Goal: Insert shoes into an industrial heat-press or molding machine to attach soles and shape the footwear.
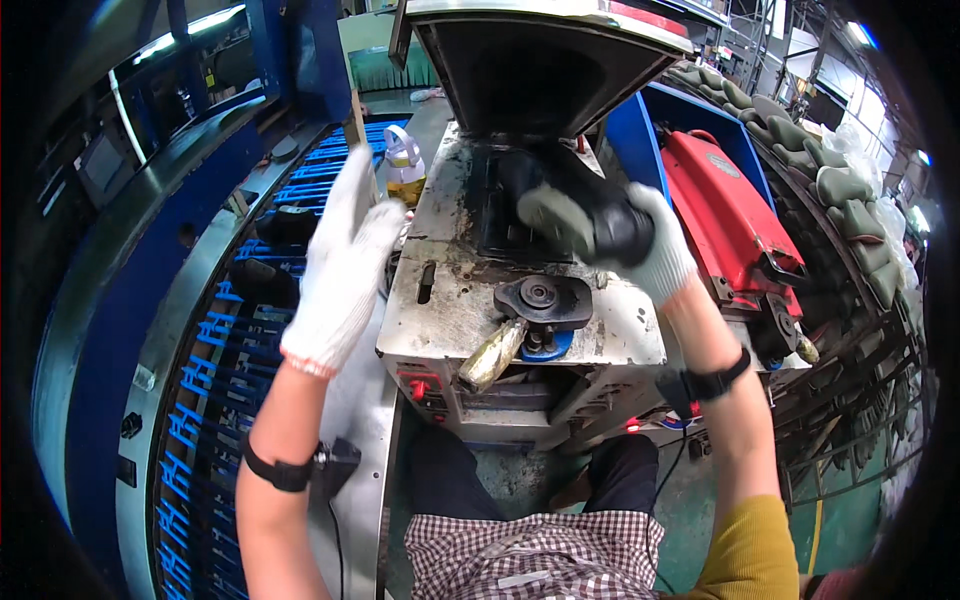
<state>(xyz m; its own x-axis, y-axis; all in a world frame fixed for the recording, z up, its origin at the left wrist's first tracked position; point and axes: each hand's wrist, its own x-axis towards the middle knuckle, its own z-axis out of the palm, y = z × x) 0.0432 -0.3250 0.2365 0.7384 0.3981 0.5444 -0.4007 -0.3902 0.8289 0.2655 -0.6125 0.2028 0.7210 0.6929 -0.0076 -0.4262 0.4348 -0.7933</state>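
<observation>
A black shoe (598,212) with a pale grey-green patch underneath is tilted over the dark recess in the top of a worn white machine (440,315). My right hand (664,246), in a white knit glove, grips one rounded end of it from the right. The raised black-faced lid (520,75) of the machine stands above the shoe. My left hand (345,262), gloved the same way, is raised beside the machine's left edge with its fingers stretched out and nothing in it. In front of the recess sits a dark clamp (540,300) with a tape-wrapped handle (492,357).
On the left runs a rack conveyor with blue prongs (190,420), carrying dark objects. A bottle of yellow liquid (405,170) stands behind my left hand. At right are a red machine cover (725,205), a blue housing (632,125) and shelves of grey-green shoe forms (850,190).
</observation>
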